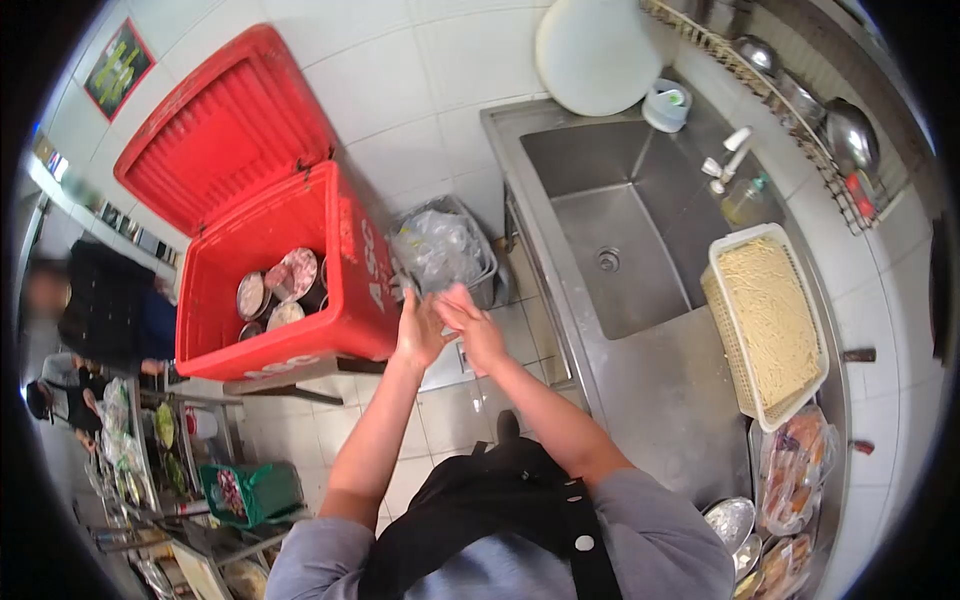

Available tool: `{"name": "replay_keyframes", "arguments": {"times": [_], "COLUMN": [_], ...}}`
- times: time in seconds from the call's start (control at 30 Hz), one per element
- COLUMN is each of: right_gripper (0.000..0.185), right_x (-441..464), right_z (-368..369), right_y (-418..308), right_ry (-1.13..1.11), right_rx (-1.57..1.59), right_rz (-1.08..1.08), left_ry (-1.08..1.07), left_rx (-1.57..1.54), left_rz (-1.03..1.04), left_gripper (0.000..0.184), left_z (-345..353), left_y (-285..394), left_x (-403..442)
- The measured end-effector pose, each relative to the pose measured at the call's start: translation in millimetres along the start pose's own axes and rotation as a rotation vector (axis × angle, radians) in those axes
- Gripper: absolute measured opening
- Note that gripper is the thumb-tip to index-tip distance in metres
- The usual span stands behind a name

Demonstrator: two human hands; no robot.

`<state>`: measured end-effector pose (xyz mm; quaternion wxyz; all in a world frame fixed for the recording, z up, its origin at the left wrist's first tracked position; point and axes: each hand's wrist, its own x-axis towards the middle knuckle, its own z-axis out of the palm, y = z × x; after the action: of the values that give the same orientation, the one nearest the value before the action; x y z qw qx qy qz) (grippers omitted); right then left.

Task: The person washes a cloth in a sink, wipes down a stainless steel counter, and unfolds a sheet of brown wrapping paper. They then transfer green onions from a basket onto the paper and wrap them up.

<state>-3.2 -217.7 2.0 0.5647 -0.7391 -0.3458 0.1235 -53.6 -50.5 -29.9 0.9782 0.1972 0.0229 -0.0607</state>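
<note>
Cooler with tubs stands at ten o'clock; at twelve, near the bin, left hand, fingers wide, faces right hand, fingers straight, narrow, both apparently empty; palms should meet flat, clear of the sink at one.

Your left hand and right hand are close together near the view's centre, with an open red box at ten o'clock, a steel sink at two and a white basket at three.
</note>
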Motion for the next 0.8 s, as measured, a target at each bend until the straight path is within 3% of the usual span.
{"name": "replay_keyframes", "arguments": {"times": [0.03, 0.07, 0.1, 0.13, 0.17, 0.23, 0.27, 0.3, 0.37, 0.4, 0.43, 0.5, 0.53, 0.6, 0.73, 0.8], "right_gripper": [0.038, 0.037, 0.037, 0.036, 0.037, 0.041, 0.047, 0.053, 0.057, 0.062, 0.062, 0.072, 0.072, 0.079, 0.076, 0.062], "right_x": [-8, -10, -12, -24, -41, -49, -58, -65, -79, -87, -95, -113, -124, -140, -163, -161], "right_z": [0, 0, -9, -20, -29, -50, -49, -48, -49, -50, -49, -49, -49, -52, -19, -7], "right_y": [47, 85, 83, 76, 68, 43, 48, 46, 29, 21, 20, 19, 16, 2, -26, -40], "right_ry": [-0.049, -0.093, -0.067, -0.005, 0.056, 0.013, 0.018, 0.025, 0.012, -0.031, 0.007, 0.019, 0.056, 0.272, 0.437, 0.54], "right_rx": [-0.226, -0.44, -0.439, -0.2, 0.039, 0.098, 0.561, 1.032, 1.184, 1.326, 1.344, 1.435, 1.44, 1.372, 1.103, 0.504], "right_rz": [0.155, 0.315, 0.313, 0.373, 0.435, 0.635, 0.68, 0.69, 0.712, 0.738, 0.738, 0.748, 0.743, 0.497, 0.421, 0.395], "left_ry": [0.5, 0.476, 0.488, 0.501, 0.494, 0.686, 0.779, 0.762, 0.511, 0.393, 0.387, 0.275, 0.253, 0.181, -0.076, -0.251], "left_rx": [0.11, 0.13, 0.36, 0.574, 0.568, 0.804, 0.936, 0.952, 0.596, 0.514, 0.524, 0.894, 0.896, 0.972, 1.066, 1.087], "left_rz": [0.072, 0.065, 0.134, 0.2, 0.179, 0.021, -0.06, -0.08, -0.366, -0.34, -0.378, -0.206, -0.234, -0.159, -0.234, -0.359], "left_gripper": [0.08, 0.08, 0.081, 0.083, 0.083, 0.087, 0.09, 0.09, 0.07, 0.045, 0.045, 0.028, 0.028, 0.018, 0.016, 0.015], "left_z": [78, 105, 123, 129, 124, 105, 94, 78, 50, 64, 62, 58, 61, 86, 99, 109], "left_y": [-13, -15, -17, -25, -35, -50, -52, -53, -49, -46, -43, -39, -38, -36, -56, -61], "left_x": [-6, -7, -12, -17, -23, -24, -24, -25, -26, -26, -20, -7, -2, 6, -4, -10]}}
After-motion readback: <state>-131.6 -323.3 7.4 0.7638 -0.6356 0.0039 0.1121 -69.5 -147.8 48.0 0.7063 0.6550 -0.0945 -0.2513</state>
